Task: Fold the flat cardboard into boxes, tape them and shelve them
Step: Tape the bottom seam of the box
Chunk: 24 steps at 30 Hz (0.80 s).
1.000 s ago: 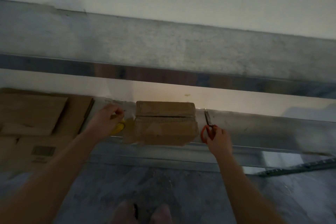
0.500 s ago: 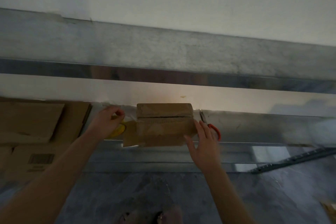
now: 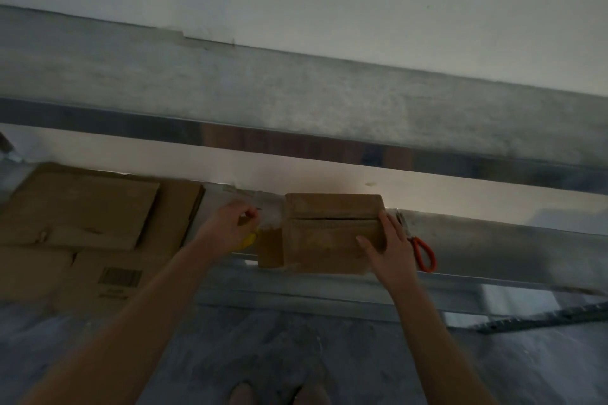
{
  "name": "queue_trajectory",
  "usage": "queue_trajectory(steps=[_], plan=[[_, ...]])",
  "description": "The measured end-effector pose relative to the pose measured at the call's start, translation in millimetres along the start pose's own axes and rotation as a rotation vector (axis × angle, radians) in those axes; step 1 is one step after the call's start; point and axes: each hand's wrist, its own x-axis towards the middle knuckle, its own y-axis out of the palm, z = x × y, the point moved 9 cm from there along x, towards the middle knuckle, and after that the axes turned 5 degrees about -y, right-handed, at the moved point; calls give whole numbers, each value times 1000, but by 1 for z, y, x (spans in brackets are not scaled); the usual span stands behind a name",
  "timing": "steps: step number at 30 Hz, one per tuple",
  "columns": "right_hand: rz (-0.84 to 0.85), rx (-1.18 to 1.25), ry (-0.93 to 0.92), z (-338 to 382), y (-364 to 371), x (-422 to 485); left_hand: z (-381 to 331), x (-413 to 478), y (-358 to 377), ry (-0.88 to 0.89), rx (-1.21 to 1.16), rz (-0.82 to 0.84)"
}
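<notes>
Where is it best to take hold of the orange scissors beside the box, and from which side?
Grip the orange handle loops of the scissors from the front: the loops face the person, the blades point toward the wall.

Light: dim overall, grey cast; brightest patch is the warm glow on wall strip (image 3: 345,177) just behind box (image 3: 332,233).
Source: maybe above the shelf, can't tell.
Shadow: floor (image 3: 230,355) & forearms (image 3: 131,322) very dark.
Sharpness: soft, grainy; print on flat cardboard (image 3: 118,279) unreadable.
Edges: shelf rail (image 3: 329,141) looks bowed, wide-angle.
</notes>
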Motion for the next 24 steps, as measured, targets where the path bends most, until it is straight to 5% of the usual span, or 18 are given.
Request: queue_trajectory(steps=[16,24], plan=[[-46,-251,-71,12,-11,-12,28,-25,-46,47,-66,-79],[-212,-431,-421,104,-8,-53,26,-44,-64,84,-92,-79]])
